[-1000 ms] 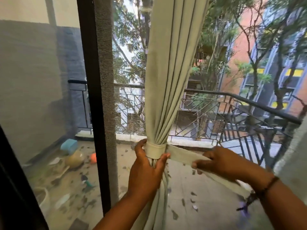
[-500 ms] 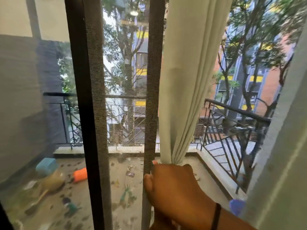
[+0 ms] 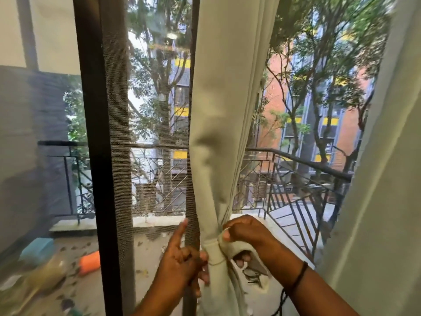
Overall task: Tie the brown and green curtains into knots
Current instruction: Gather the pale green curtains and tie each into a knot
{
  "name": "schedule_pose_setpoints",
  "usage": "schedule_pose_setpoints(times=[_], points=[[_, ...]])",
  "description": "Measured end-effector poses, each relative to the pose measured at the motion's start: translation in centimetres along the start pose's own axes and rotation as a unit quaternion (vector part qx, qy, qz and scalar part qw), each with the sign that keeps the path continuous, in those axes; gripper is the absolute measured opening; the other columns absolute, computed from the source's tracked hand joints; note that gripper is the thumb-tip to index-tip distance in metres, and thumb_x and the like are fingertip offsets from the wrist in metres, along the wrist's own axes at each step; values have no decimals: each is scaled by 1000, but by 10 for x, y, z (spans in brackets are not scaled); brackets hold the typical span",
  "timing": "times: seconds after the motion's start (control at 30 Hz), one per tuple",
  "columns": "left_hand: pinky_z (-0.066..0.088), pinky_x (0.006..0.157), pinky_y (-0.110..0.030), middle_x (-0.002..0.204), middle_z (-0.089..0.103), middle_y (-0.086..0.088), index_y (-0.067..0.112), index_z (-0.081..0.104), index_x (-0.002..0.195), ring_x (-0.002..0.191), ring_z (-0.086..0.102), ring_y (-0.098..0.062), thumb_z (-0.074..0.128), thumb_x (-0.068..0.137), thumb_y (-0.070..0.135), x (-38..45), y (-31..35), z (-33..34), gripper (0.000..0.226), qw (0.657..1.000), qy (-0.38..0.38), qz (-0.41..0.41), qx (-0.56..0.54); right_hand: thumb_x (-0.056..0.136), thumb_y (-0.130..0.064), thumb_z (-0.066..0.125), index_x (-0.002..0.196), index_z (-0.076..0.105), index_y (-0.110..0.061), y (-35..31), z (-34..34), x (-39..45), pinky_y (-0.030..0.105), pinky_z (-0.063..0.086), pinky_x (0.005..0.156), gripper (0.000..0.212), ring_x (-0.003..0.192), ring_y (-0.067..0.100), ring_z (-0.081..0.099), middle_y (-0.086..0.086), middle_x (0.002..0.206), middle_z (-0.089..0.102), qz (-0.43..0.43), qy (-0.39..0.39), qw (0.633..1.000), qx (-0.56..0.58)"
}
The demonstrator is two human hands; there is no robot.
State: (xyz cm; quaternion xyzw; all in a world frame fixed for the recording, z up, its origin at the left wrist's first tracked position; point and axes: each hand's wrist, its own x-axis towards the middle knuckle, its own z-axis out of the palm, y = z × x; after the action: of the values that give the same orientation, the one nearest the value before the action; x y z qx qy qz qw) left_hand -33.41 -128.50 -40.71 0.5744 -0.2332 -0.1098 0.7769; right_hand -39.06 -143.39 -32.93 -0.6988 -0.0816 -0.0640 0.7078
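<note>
Head view looks out through a glass door onto a balcony, with the pale green curtain (image 3: 223, 124) hanging down the middle of the frame, gathered into a tight bunch near its lower part. A band of the same cloth (image 3: 214, 252) is wrapped around that bunch. The left hand (image 3: 180, 263) is at the left side of the bunch, its index finger pointing up and away while the other fingers (image 3: 204, 273) curl in and pinch the cloth at the band. The right hand (image 3: 247, 236) sits just right of the bunch, fingers curled round the loose end of the band, which folds over them. A dark bracelet (image 3: 298, 275) circles the right wrist. Left of the curtain stand a dark door frame (image 3: 93, 144) and a strip of brown mesh screen (image 3: 114, 133). A second pale drape (image 3: 382, 179) fills the right edge, near the camera. Beyond the glass, a black metal railing (image 3: 303, 163) bounds the balcony; an orange object (image 3: 90, 262) and a blue box (image 3: 37, 247) lie on its littered floor at the left. Trees and a brick building stand far off.
</note>
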Motion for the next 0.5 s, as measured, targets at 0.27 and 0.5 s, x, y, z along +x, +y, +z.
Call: schedule_pose_setpoints(times=[0.27, 0.5], points=[[54, 75, -29, 104, 73, -5, 11, 57, 119, 96, 69, -22, 78, 59, -7, 20, 12, 27, 67, 986, -157, -7, 48, 53, -19, 66, 44, 56, -12, 6, -30, -11, 21, 36, 37, 15, 34, 14, 44, 2, 36, 45, 41, -21, 998, 37], [47, 81, -24, 114, 59, 15, 35, 38, 123, 101, 61, -11, 85, 57, 41, 44, -4, 37, 81, 964, 111, 73, 230, 94, -49, 37, 99, 62, -19, 4, -71, -13, 33, 47, 70, 39, 80, 19, 62, 0, 90, 67, 31, 14, 803, -594]])
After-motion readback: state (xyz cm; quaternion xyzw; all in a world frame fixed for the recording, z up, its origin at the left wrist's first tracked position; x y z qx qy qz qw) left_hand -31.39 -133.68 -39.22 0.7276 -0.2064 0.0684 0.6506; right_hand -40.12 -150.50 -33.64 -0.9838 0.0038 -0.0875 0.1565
